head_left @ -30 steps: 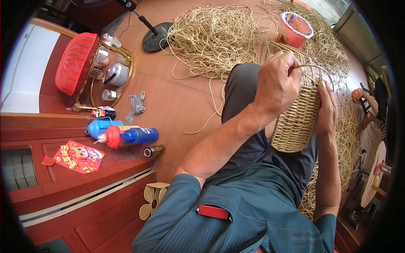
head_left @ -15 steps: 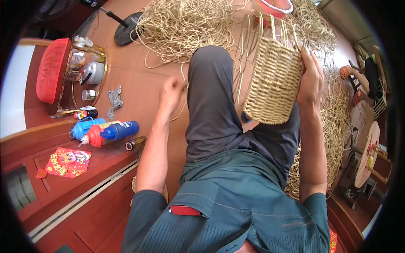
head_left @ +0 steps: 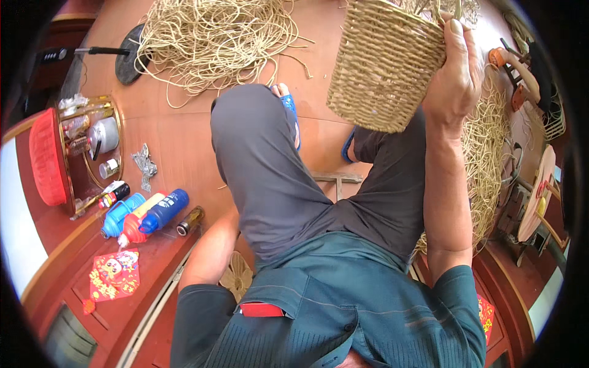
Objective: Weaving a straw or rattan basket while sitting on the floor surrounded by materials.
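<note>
My right hand (head_left: 455,87) grips the right side of a woven straw-coloured basket (head_left: 383,64), with the fingers closed on it near its upper part. The basket is held tilted above my right thigh, with loose strands at its top. My left forearm (head_left: 206,251) runs down beside my left leg (head_left: 257,153); the hand itself is hidden behind that leg.
Piles of loose cord (head_left: 208,43) lie ahead and at right (head_left: 481,165). At left are a fan base (head_left: 129,67), a shelf with a red plastic cover (head_left: 46,159), several bottles (head_left: 162,211) and crumpled foil (head_left: 145,161). A round board (head_left: 534,196) stands at right.
My left hand has left the basket's top, dropped leftward and disappeared behind my leg. My right hand has raised the basket forward and tilted it.
</note>
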Available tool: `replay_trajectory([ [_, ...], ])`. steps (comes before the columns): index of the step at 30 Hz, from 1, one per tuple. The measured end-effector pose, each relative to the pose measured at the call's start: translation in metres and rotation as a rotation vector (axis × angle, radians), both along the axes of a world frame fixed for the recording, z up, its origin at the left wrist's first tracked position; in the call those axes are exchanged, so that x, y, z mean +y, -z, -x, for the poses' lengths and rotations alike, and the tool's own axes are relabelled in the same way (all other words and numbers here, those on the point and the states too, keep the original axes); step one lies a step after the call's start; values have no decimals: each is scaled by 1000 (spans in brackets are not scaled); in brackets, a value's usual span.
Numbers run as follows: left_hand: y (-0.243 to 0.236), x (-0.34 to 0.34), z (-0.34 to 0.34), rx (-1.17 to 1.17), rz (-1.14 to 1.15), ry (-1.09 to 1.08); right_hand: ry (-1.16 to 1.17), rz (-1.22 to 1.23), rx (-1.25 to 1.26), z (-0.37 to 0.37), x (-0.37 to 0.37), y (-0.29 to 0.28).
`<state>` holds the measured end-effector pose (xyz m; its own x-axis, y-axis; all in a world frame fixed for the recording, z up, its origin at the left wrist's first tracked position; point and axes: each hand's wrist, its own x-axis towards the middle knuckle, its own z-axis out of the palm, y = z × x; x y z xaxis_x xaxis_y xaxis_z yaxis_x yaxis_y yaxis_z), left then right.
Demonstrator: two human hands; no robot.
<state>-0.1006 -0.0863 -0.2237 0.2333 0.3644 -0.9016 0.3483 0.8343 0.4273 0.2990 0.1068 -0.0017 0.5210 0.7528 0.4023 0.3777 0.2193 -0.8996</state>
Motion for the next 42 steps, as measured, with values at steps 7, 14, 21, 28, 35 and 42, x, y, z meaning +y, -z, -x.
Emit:
replay_trajectory([
  [7,-17,30,17,80,70,101,-75,188,6,36,21,-13],
  [14,-28,32,39,84,-20,140,46,-109,-88,52,30,-24],
  [21,-24,10,60,25,-86,133,20,14,-95,67,15,-22],
  [28,-34,27,86,37,-29,157,45,71,-89,68,47,-17],
  [35,-41,28,132,111,-75,154,50,-6,165,104,33,-23],
  [42,-14,17,128,32,-94,156,224,-214,-778,73,50,20],
])
